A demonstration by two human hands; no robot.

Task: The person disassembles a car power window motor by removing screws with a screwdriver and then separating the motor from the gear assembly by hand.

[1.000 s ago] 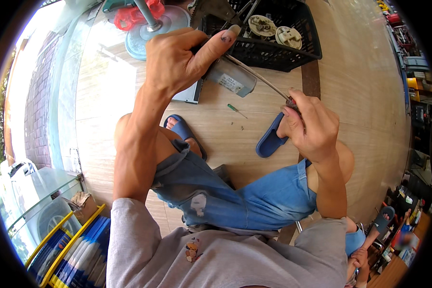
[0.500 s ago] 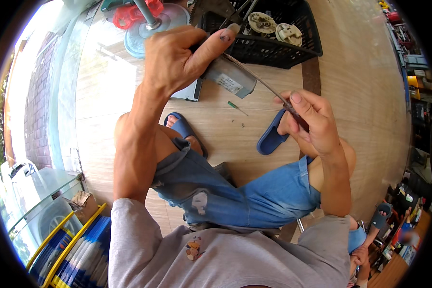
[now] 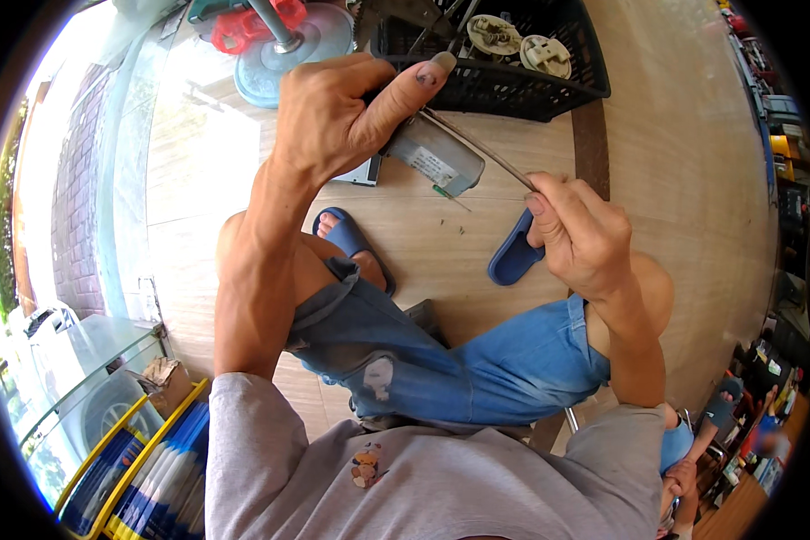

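My left hand [image 3: 337, 121] is wrapped round a grey metal cylinder [image 3: 436, 157] that looks like a small electric motor, with a pale label on its side. Its upper end is hidden under my fingers, and the thumb stretches along the top. In my right hand [image 3: 585, 229] is a screwdriver, whose thin metal shaft [image 3: 486, 151] slants up to the motor's end beside my left thumb. The handle is covered by my fingers, and the exact spot the tip touches is hidden. Below the motor a small green-handled screwdriver [image 3: 441, 191] lies on the floor.
Beyond my hands stands a black plastic crate [image 3: 549, 99] holding round white parts [image 3: 546, 56]. To its left is a round stand base [image 3: 310, 49] with a red plastic bag [image 3: 252, 25]. Tiny loose pieces [image 3: 462, 229] lie between my slippers. A person's hands [image 3: 682, 477] show at lower right.
My right hand has turned and closed further over the screwdriver's handle, its knuckles now uppermost. The motor sits slightly lower in view, above the small green screwdriver. My left hand keeps its grip.
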